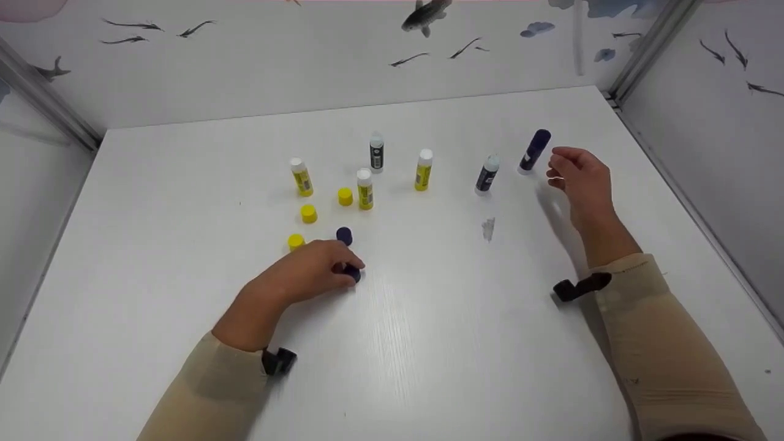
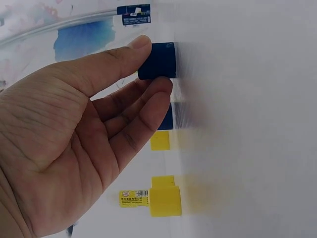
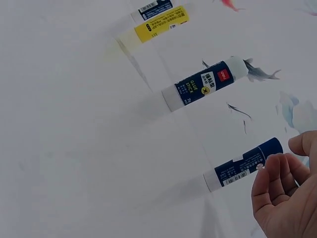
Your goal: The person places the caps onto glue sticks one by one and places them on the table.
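Observation:
In the head view my left hand point(image 1: 309, 272) pinches a dark blue glue stick cap point(image 2: 159, 61) between thumb and fingers, low at the tabletop. Just beyond it stands another blue cap point(image 1: 344, 236); a yellow cap point(image 1: 296, 241) is partly hidden behind the hand. At the right, my right hand point(image 1: 585, 180) hovers beside a blue glue stick point(image 1: 535, 150) that wears its cap. Its fingers are loosely bent, with a small gap to the stick and nothing held. To the left of that stick, an uncapped blue glue stick point(image 3: 205, 87) stands upright.
Three uncapped yellow glue sticks stand farther back: left point(image 1: 302, 177), middle point(image 1: 365, 190) and right point(image 1: 423, 170). A second uncapped blue glue stick point(image 1: 376, 153) is behind them. Two more yellow caps point(image 1: 309, 214) sit nearby. A grey smear point(image 1: 488, 228) marks the white table point(image 1: 416, 343). Panels enclose the back and sides.

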Tool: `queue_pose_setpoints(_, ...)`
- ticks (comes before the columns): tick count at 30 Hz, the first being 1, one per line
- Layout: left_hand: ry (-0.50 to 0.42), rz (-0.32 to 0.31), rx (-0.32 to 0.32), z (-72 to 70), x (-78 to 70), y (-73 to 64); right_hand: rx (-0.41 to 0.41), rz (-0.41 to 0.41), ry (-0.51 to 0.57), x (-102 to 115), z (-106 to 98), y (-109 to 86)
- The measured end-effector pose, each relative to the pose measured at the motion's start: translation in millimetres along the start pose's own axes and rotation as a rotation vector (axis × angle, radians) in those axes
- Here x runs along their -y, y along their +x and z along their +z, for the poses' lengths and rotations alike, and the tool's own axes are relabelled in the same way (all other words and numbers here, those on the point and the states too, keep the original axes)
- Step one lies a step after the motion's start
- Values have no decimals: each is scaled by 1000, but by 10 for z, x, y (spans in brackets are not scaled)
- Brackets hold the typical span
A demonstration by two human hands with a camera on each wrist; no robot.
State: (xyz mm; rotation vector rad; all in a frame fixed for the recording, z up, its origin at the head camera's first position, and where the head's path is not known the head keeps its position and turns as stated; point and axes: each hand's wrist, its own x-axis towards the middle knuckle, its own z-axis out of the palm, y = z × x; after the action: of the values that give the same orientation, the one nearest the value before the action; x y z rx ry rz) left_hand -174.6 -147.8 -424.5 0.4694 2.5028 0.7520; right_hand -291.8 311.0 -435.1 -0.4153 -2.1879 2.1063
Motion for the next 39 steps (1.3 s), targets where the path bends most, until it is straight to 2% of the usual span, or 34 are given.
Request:
queue_pose_setpoints(6,12,8,5,-4,0,-3,40,-7,12,-4,56,-19)
queue_pose_setpoints(13,23,8,5,-2,10,18,189,-89,-32,-46,155,-43)
queue_pose_setpoints(16,25,-2,4,0,1,14,226,-98,-69,-51,199,-60)
queue_pose_setpoints(24,45,6,1,9,-10,4,265,-96,-187,-70,323,-69)
queue_pose_setpoints(39,45,-12,10,9,-13,7,306,-112,-247,-133,511,-42)
